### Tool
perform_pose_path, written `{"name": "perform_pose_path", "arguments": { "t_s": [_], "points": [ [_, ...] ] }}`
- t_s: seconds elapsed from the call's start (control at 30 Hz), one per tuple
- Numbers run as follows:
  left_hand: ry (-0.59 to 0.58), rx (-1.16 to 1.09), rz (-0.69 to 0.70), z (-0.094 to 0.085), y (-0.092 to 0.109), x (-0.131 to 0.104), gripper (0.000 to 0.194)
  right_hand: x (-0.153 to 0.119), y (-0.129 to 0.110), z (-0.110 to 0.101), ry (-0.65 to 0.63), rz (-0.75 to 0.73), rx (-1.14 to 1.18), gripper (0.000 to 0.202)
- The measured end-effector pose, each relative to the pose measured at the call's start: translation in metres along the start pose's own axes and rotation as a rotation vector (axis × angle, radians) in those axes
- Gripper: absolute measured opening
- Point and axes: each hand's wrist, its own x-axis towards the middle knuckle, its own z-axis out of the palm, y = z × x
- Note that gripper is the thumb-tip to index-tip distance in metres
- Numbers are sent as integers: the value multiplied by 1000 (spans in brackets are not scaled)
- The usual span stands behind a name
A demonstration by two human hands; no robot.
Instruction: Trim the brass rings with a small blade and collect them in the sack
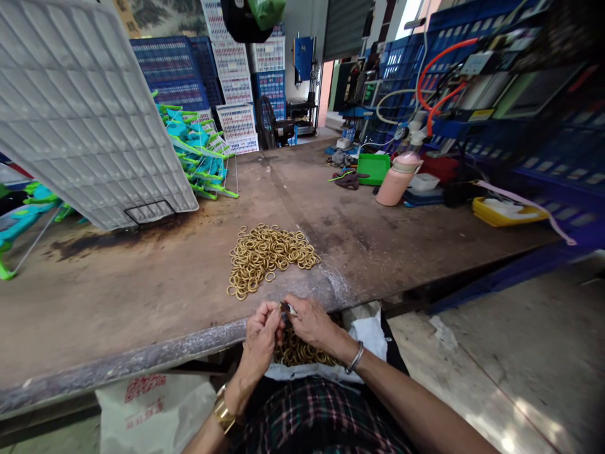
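Note:
My left hand point(261, 333) and my right hand point(312, 323) meet just off the table's front edge, fingertips almost touching. Both are closed in a pinch. Between them shows a small dark piece point(285, 309) with a brassy glint; its kind is too small to tell. Just beyond the hands, a loose pile of brass-coloured rings point(267, 255) lies on the table. Below my hands, on the lap, an opened white sack point(371, 334) holds many more brass-coloured rings point(302, 350), partly hidden by my right hand and wrist.
The brown wooden table point(189, 265) has a plastic-wrapped front edge. At left stand a grey ribbed panel point(94, 113) and turquoise-green plastic frames point(198, 151). A pink bottle point(396, 180), green tray point(373, 168) and yellow tray point(508, 213) are at right. A printed bag point(155, 410) hangs below.

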Motion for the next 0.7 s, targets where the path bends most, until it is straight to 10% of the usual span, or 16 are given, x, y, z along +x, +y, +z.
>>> {"name": "perform_pose_path", "arguments": {
  "t_s": [0.7],
  "points": [
    [5,78,27,-4,-4,-1,32,-2,-6,0,-68,-5,-144,22]
  ]
}}
